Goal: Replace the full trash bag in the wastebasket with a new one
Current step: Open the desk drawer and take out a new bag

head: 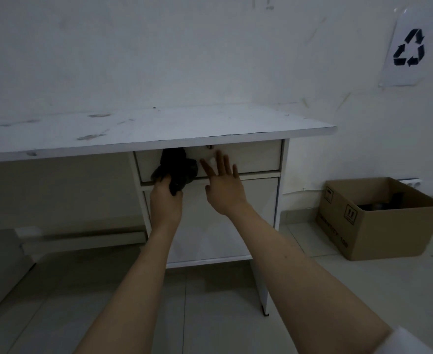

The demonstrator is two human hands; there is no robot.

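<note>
Right hand (223,183) flat, fingers spread on desk drawer front (248,159). Left hand (165,198) pinches crumpled black trash bag (178,169), at 9 o'clock of right hand. Step: fetching new bag. Next: shut drawer, find wastebasket, unseen.

Dim, bluish light throughout. White wall (159,52) behind, scuffed and streaked. White desk (143,131) stands against it, its top marked with dark smudges. Under the desk's right end, a drawer (251,157) with a small lock near its upper edge; below the drawer, a plain cabinet door (248,215). Left of the drawer unit, open leg space, with a low white strip (82,241) along the wall base. Floor (210,315) of pale tiles in front of the desk. Right of the desk, an open cardboard box (378,221) on the floor, something dark inside. Above the box, a paper sign (409,47) with a black recycling symbol fixed to the wall. Behind the box, a white socket strip (412,182).
</note>
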